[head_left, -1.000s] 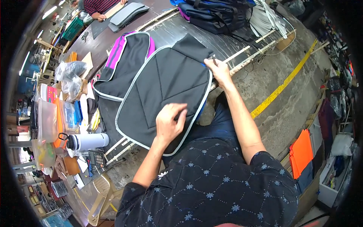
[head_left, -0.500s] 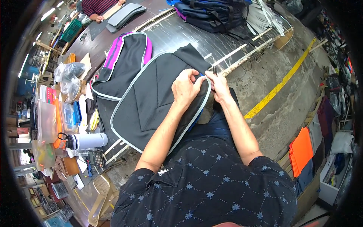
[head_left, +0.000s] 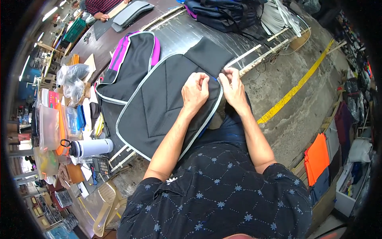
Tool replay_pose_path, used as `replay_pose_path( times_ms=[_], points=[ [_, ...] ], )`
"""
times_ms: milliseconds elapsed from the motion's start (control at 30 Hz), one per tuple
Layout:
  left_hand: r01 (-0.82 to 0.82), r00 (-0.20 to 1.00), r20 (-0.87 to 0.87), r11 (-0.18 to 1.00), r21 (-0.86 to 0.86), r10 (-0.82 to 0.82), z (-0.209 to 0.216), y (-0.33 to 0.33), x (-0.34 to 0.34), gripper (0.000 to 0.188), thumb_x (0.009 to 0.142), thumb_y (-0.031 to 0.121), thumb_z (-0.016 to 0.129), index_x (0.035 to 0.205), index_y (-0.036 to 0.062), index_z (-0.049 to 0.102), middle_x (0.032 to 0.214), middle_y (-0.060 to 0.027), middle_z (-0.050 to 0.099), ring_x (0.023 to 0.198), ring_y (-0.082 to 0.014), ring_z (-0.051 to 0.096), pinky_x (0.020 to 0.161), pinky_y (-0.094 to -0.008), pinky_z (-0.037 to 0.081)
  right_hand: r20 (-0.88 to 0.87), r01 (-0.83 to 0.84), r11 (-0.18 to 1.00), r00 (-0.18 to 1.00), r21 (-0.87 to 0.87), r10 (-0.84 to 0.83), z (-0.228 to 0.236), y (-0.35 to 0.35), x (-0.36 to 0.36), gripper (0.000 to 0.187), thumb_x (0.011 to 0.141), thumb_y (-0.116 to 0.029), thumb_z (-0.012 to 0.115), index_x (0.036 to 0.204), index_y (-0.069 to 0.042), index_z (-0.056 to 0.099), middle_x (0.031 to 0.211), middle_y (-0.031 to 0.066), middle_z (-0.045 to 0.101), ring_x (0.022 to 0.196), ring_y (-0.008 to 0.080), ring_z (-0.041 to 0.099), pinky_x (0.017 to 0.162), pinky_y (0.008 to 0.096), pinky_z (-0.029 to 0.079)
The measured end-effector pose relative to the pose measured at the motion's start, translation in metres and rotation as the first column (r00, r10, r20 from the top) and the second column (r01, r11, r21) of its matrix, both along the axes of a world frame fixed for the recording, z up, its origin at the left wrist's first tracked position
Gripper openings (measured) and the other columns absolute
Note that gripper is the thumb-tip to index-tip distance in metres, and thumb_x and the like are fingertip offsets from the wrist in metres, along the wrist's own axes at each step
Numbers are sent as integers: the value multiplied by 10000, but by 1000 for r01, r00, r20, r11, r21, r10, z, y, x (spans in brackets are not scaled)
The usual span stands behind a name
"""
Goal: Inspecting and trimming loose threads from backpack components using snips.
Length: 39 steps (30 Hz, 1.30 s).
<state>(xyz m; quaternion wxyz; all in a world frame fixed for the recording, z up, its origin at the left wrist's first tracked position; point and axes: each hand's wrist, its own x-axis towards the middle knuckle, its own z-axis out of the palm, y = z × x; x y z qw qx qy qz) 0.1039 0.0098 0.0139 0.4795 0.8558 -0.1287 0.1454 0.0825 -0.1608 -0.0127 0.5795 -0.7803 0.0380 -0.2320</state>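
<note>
black fabric panel (head_left: pixel 169 93), round-cornered, seamed, edged in pale grey.

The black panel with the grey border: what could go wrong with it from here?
The black panel overhangs the near edge of the table, so it might slip down if the left hand and right hand move away. It also seems to overlap the purple-trimmed black piece, so a pull could perhaps drag that along.

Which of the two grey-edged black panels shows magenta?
The far panel, left of centre: magenta runs along its sides. The near panel, beneath the left hand, shows none.
</note>
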Motion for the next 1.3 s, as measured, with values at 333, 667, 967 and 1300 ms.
replay_pose_path(
  times_ms=[333,667,967,1300],
  points=[
    [114,933,325,984,136,-153,11,2,17,72,950,12,707,1013,38,686,997,-128,734,934,-361,724,781,-431,568,156,-53,721,963,-691,221,62,-25,-9,140,926,-144,819,1026,-62,765,933,96,741,837,325,742,732,415,594],
    [130,916,347,967,220,-202,3,8,23,73,916,31,734,976,68,713,1139,-90,799,955,-326,710,837,-429,529,114,-105,615,945,-782,306,69,-24,5,140,899,-157,809,991,-80,736,898,91,680,854,311,722,739,437,593],
    [130,926,322,967,217,-197,0,6,23,75,912,35,739,977,70,725,1165,-83,797,983,-318,702,853,-427,527,130,-96,588,935,-803,330,64,-21,12,111,888,-135,781,922,-95,682,867,85,652,838,311,709,731,447,591],
    [99,903,406,989,111,-136,-1,9,24,49,920,45,755,964,62,743,1070,-88,797,913,-327,703,827,-436,538,137,-90,592,935,-801,327,61,-23,13,143,938,-188,785,1024,-84,735,911,99,705,856,303,738,739,432,603]
  ],
)
